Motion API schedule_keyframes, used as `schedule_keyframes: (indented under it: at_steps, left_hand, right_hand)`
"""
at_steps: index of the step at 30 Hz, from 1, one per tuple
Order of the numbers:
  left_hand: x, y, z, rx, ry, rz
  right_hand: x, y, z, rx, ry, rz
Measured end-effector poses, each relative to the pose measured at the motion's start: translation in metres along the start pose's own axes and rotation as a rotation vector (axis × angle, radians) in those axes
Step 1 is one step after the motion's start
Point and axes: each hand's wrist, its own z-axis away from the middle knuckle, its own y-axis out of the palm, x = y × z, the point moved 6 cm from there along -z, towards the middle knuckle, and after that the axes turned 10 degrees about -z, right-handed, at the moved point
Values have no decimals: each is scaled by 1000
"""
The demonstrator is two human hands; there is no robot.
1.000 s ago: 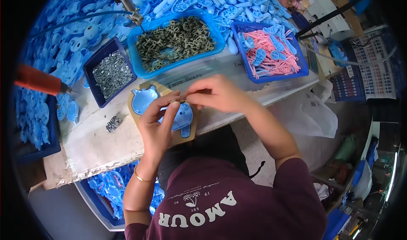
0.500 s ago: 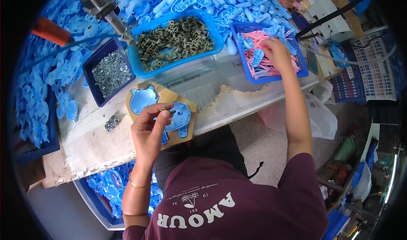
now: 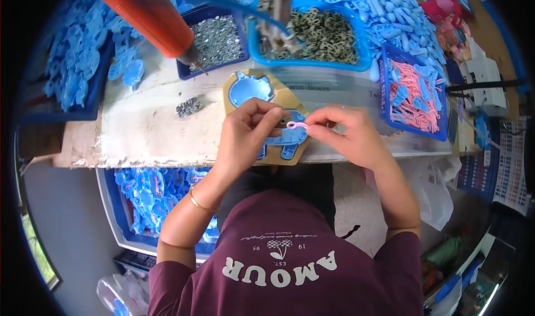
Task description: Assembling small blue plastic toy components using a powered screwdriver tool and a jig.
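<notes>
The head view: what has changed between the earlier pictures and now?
The right hand left the blue basket, moving leftward, and now holds a pink looped piece. The camera view also shifted. The left hand stayed over the tan block.

White lettering (image 3: 278, 274) and numerals (image 3: 301, 247) on maroon shirt (image 3: 287, 218), dark words (image 3: 308, 87) on tabletop (image 3: 153, 137)

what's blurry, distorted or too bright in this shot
In the head view, the metal tool looks smeared; in the head view, black fisheye borders swallow the corners; in the head view, the light strip at lower right glares, while the pink piece stays readable
</notes>
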Motion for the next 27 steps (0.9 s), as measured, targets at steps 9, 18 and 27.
schedule_keyframes:
  at_steps: [9, 18, 27]
  left_hand:
    - [4, -8, 7, -81, 55, 6]
    - [2, -22, 9, 51, -20, 69]
    - [0, -38, 7, 77, 6, -201]
  right_hand:
    - [-11, 26, -12, -63, 66, -37]
    - [1, 33, -15, -63, -33, 31]
    - [24, 54, -27, -69, -499, 526]
